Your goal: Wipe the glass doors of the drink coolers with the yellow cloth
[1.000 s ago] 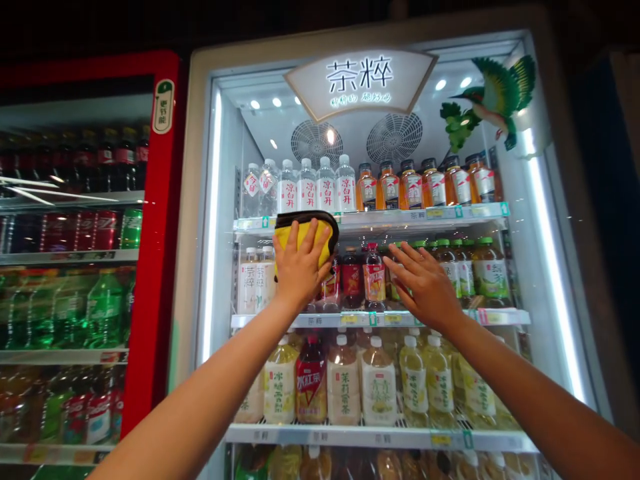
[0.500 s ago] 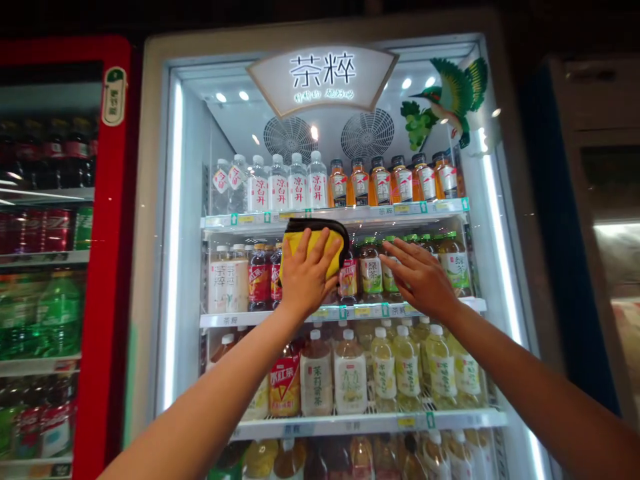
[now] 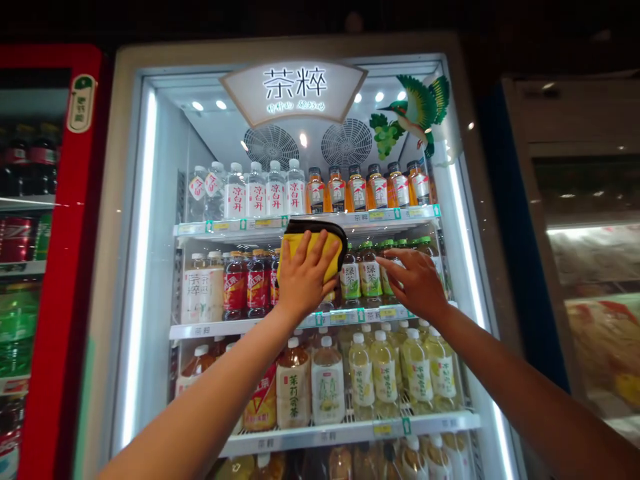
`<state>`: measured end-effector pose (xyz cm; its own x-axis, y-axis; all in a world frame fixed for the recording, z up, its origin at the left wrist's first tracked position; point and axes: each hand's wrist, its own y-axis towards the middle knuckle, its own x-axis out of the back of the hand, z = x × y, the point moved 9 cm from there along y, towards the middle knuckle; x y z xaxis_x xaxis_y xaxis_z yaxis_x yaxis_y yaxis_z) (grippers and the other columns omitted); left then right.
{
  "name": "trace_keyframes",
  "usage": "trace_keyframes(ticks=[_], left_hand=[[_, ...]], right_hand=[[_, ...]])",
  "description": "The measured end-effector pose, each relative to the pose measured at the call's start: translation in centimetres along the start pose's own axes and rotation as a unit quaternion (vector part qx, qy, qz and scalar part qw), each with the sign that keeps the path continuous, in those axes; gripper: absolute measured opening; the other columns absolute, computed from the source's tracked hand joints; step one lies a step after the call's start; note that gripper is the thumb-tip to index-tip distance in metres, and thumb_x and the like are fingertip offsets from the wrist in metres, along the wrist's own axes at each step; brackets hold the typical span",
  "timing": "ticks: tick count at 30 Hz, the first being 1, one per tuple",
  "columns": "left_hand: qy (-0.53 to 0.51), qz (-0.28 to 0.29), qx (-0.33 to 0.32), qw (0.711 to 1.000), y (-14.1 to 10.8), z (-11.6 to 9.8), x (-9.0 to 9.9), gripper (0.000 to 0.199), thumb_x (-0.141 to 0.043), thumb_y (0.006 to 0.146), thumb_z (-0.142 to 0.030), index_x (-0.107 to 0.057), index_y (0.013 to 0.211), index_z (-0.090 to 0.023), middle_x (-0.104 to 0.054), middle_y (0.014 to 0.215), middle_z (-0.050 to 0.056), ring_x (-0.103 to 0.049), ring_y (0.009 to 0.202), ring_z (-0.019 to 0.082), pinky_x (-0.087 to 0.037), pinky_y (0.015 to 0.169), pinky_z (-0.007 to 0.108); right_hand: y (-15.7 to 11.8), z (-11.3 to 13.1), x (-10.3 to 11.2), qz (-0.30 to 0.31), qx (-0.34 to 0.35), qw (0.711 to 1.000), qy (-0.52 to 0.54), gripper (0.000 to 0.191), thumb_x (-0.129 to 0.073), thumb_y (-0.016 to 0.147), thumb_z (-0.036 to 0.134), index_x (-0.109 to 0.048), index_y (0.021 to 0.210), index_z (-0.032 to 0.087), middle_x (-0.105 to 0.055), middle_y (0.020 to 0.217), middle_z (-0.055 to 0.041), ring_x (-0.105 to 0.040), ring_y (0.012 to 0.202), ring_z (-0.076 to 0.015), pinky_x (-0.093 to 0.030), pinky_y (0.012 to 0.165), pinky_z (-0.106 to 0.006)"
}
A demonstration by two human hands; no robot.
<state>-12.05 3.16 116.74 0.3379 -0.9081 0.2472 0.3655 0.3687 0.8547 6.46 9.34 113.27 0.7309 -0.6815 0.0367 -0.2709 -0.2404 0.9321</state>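
My left hand [image 3: 306, 270] presses a folded yellow cloth [image 3: 327, 259] with a black border flat against the glass door of a lit drinks fridge [image 3: 131, 57]. Its fingers are spread over the cloth, in front of the second shelf. To its right, my right hand [image 3: 413, 280] is raised before the green-capped tea bottles [image 3: 371, 270], fingers stretched out and nothing in them. Whether its fingertips touch the glass, I cannot tell. Red-labelled bottles [image 3: 234, 287] show left of the cloth, which hides part of that row.
A fan-shaped sign [image 3: 295, 93] and a bird sticker [image 3: 423, 110] are at the door's top. Bottles line several shelves behind the glass. A red-framed fridge [image 3: 80, 200] stands on the left, another cabinet [image 3: 540, 133] on the right.
The view has turned so the fridge sits further left and slightly lower. Against the bottles behind, both my hands and the cloth have shifted right and a little up.
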Motion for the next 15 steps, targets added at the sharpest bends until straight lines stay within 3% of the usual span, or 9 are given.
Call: trace_keyframes(ticks=[3,5,7,10,12,15], left_hand=[[0.005,-0.034,0.087,0.996,3.9,0.1,0.4,0.072,-0.058,0.096,-0.05,-0.033,0.161,-0.032,-0.022,0.172,0.005,-0.016,0.159,0.037,-0.008,0.126,0.069],[0.002,-0.042,0.097,0.994,5.0,-1.8,0.2,0.074,-0.057,0.096,-0.05,-0.031,0.162,-0.03,-0.021,0.172,0.007,-0.015,0.159,0.039,-0.01,0.125,0.072],[-0.002,-0.032,0.038,0.999,4.2,-4.9,-0.6,0.077,-0.058,0.095,-0.052,-0.03,0.162,-0.029,-0.022,0.172,0.007,-0.014,0.159,0.039,-0.009,0.125,0.072],[-0.002,-0.001,-0.115,0.993,0.5,-8.7,-1.6,0.081,-0.061,0.092,-0.057,-0.029,0.162,-0.032,-0.026,0.171,0.004,-0.015,0.16,0.034,-0.005,0.128,0.067],[-0.002,0.011,-0.155,0.988,-1.3,-8.7,-1.8,0.083,-0.063,0.09,-0.059,-0.03,0.161,-0.035,-0.03,0.169,0.002,-0.017,0.16,0.031,-0.002,0.129,0.064],[-0.01,-0.003,-0.092,0.996,0.5,-6.6,-1.3,0.08,-0.066,0.09,-0.055,-0.034,0.16,-0.037,-0.033,0.168,0.002,-0.019,0.159,0.031,-0.001,0.13,0.063]], right_hand=[[0.0,-1.7,0.4,-0.004,-0.014,1.0,-0.011,0.038,-0.057,0.092,0.011,-0.07,0.127,0.022,-0.07,0.125,-0.0097,-0.06,0.114,-0.0279,-0.045,0.095,-0.044],[-0.1,-3.0,0.8,-0.011,-0.038,0.999,-0.021,0.037,-0.057,0.093,0.012,-0.071,0.126,0.022,-0.07,0.123,-0.0099,-0.061,0.112,-0.0282,-0.046,0.092,-0.044],[-0.5,-4.0,1.1,-0.017,-0.059,0.998,-0.025,0.036,-0.057,0.094,0.013,-0.071,0.126,0.023,-0.07,0.123,-0.01,-0.061,0.112,-0.0285,-0.047,0.091,-0.044],[-1.6,-5.1,1.6,-0.019,-0.069,0.997,-0.024,0.038,-0.056,0.093,0.013,-0.071,0.127,0.024,-0.069,0.124,-0.0097,-0.061,0.112,-0.0285,-0.048,0.09,-0.044],[-2.3,-5.7,1.8,-0.014,-0.063,0.998,-0.023,0.04,-0.055,0.093,0.011,-0.07,0.128,0.024,-0.069,0.124,-0.0096,-0.061,0.113,-0.0283,-0.049,0.089,-0.044],[-3.0,-6.7,2.2,-0.006,-0.054,0.998,-0.017,0.042,-0.055,0.091,0.009,-0.07,0.127,0.024,-0.069,0.124,-0.0102,-0.062,0.114,-0.0285,-0.05,0.09,-0.044]])
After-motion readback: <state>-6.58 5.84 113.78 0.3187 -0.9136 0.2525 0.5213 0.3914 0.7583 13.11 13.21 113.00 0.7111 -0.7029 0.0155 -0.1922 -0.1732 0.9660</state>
